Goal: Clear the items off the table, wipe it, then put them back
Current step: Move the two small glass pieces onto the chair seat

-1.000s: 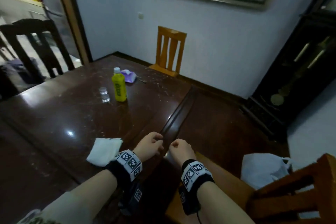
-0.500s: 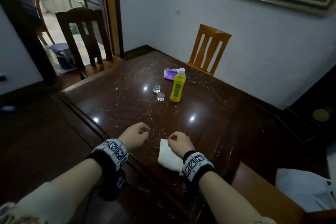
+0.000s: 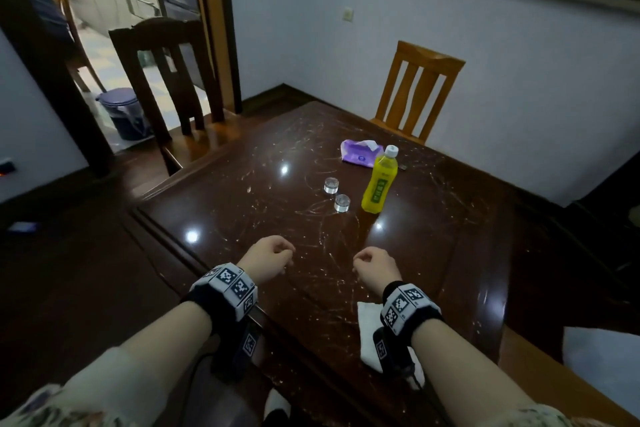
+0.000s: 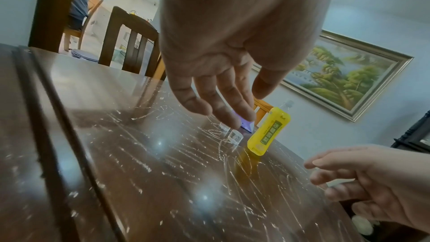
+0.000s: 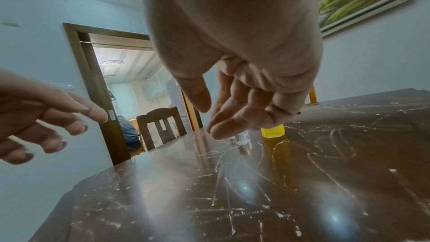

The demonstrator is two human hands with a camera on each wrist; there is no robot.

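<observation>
A dark scratched table (image 3: 242, 204) carries a yellow bottle (image 3: 379, 184), two small clear glass cups (image 3: 342, 202), (image 3: 330, 184) and a purple tissue pack (image 3: 360, 155) toward its far side. The bottle (image 4: 268, 132) and a cup (image 4: 235, 136) also show in the left wrist view. A white cloth (image 3: 369, 333) lies near the front edge, partly hidden under my right wrist. My left hand (image 3: 268, 258) and right hand (image 3: 375, 267) hover above the near part of the table, fingers loosely curled and empty. In the right wrist view the fingers (image 5: 232, 117) hang relaxed over the table.
A dark wooden chair (image 3: 166, 80) stands at the table's left side and a light wooden chair (image 3: 415, 87) at the far side. A doorway at the back left shows a blue bin (image 3: 121, 111). White fabric (image 3: 602, 357) lies on a seat at the lower right.
The view has swung left and centred on the table. Both hands have moved forward over the table, past the white cloth, which now lies under my right wrist.
</observation>
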